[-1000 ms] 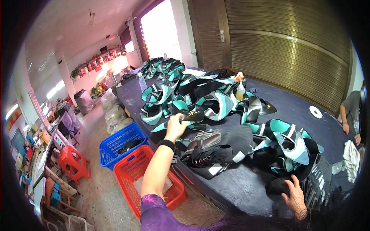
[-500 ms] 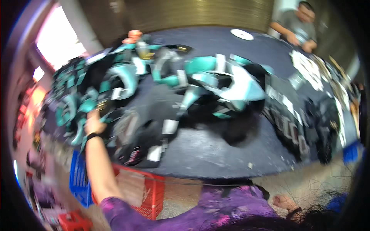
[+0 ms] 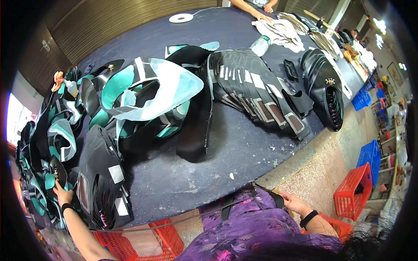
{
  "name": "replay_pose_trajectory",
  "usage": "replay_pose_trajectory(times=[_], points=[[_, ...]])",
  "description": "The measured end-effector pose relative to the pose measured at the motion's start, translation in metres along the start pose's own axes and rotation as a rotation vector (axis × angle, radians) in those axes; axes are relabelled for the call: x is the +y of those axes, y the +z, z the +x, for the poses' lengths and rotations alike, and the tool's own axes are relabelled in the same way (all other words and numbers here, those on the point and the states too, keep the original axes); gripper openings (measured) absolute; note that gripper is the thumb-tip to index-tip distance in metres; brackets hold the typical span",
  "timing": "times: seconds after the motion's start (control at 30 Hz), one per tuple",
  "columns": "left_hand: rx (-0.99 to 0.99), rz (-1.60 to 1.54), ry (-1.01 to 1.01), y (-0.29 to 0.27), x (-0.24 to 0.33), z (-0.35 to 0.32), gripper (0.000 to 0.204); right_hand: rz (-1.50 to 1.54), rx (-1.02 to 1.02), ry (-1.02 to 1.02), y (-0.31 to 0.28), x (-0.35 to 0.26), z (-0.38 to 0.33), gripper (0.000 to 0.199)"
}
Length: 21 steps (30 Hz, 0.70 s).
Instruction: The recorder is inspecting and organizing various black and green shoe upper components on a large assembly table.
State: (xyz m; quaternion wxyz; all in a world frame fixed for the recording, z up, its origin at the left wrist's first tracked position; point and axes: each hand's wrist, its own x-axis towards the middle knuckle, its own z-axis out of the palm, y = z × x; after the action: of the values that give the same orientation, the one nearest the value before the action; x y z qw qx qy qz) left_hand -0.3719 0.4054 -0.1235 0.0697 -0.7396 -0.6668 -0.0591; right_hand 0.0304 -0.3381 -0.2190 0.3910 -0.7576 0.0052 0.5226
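Note:
My left hand (image 3: 64, 194) reaches to the table's left end, a finger stretched out against a black piece with a gold buckle (image 3: 55, 175), which looks like a shoe upper. Around it lies a heap of black and teal uppers (image 3: 41, 195). Beside that hand stands a stack of black pieces (image 3: 100, 152) with white tags. At my waist, by the table edge, my right hand (image 3: 294, 203) has its fingers curled on the rim of a black curved piece (image 3: 276, 198); its fingertips are partly hidden. Larger black uppers with teal and pale blue linings (image 3: 172, 87) lie mid-table.
Fanned black pieces (image 3: 257, 87) and nested black uppers (image 3: 324, 85) cover the table's right side. Near a clear bottle (image 3: 261, 45), a co-worker's hand (image 3: 262, 17) touches white pieces (image 3: 281, 34). Red crates (image 3: 353, 191) and a blue crate (image 3: 369, 158) stand on the floor.
The view has swung right, so the table's contents sit further left, and the picture is sharper. My left hand is still by the buckled piece; my right hand shows more fully.

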Motion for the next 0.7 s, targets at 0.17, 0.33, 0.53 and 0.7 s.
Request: replay_pose_trajectory(times=[0.17, 0.33, 0.53, 0.7], points=[[0.174, -0.103, 0.070, 0.013, -0.020, 0.013, 0.089, 0.081, 0.018, -0.290, 0.028, -0.028, 0.012, 0.034], [-0.011, 0.005, 0.058, 0.005, -0.023, 0.021, 0.082, -0.502, -0.042, -0.511, 0.027, -0.058, 0.002, 0.020], [-0.096, 0.010, -0.064, 0.006, -0.018, 0.023, 0.079, -0.210, -0.224, 0.012, 0.001, -0.035, -0.006, 0.019], [-0.004, 0.147, -0.009, 0.017, -0.024, 0.035, 0.076, 0.183, -0.153, 0.029, -0.006, -0.001, -0.003, 0.016]])
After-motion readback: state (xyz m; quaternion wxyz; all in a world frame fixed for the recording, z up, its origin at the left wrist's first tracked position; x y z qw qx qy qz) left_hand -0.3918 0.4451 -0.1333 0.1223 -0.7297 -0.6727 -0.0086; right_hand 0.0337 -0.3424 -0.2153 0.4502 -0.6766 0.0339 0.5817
